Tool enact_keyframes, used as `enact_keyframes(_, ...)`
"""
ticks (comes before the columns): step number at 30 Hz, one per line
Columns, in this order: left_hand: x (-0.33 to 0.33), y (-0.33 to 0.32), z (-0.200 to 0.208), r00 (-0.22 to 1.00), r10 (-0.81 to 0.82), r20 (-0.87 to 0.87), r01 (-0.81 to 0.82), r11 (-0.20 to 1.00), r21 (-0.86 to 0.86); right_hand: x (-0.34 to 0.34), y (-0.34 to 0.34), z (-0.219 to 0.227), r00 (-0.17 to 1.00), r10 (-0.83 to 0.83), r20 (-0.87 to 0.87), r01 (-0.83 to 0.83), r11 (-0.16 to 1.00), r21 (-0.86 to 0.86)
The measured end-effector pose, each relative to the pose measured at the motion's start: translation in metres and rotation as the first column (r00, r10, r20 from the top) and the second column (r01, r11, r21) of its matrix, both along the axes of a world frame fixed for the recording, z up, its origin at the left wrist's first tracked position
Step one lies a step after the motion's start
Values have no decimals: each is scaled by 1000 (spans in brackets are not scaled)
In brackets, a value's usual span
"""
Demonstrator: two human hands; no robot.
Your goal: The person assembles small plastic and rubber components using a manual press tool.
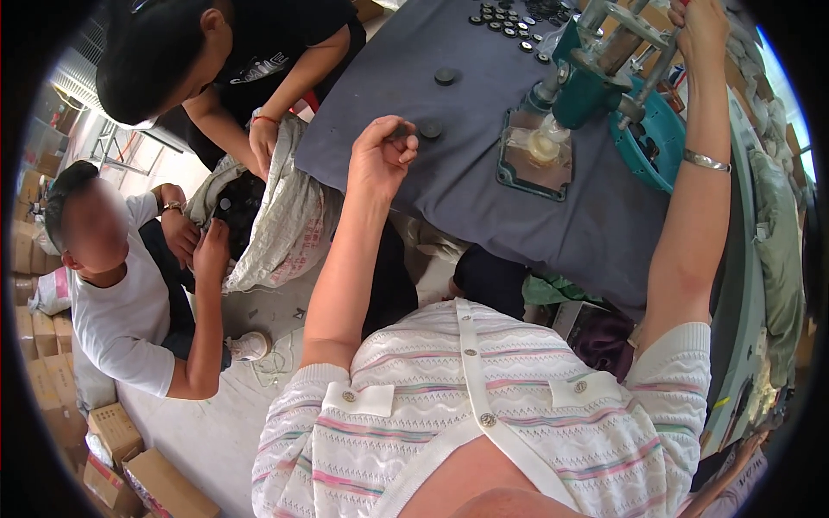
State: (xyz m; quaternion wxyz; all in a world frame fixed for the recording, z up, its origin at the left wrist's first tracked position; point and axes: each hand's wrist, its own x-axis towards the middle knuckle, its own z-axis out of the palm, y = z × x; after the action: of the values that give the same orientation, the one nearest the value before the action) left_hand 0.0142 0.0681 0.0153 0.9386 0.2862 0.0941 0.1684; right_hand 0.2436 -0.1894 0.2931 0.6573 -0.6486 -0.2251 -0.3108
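Grey-clothed surface, head view: at right stands one green press — the right hand grips its single lever — with one teal basin just right of the press. Farther left, two black discs lie near the curled left hand; whether that holds anything, I cannot tell.

The cloth beneath the left hand is coloured grey-blue, discs beside it black; the press near the right hand is painted green; the white sweater is striped pink.
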Motion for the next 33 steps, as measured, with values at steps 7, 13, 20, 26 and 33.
enact_keyframes(7,19,-10,-1,887,457,60,-20,-92,996,52,-15,-3,937,-256,239,300,939,-170)
enact_keyframes(13,31,-24,19,875,477,-76,271,-355,895,17,-18,-1,989,132,-67,-120,979,165)
enact_keyframes(20,22,-4,3,954,299,8,-16,25,1000,35,-29,-4,991,133,-35,-126,981,146)
enact_keyframes(26,-15,-2,6,998,54,40,-67,791,608,-2,1,-4,996,53,-68,-39,980,197)
enact_keyframes(33,-23,2,3,957,-107,270,55,980,193,11,-13,-3,998,47,-45,-38,984,176)
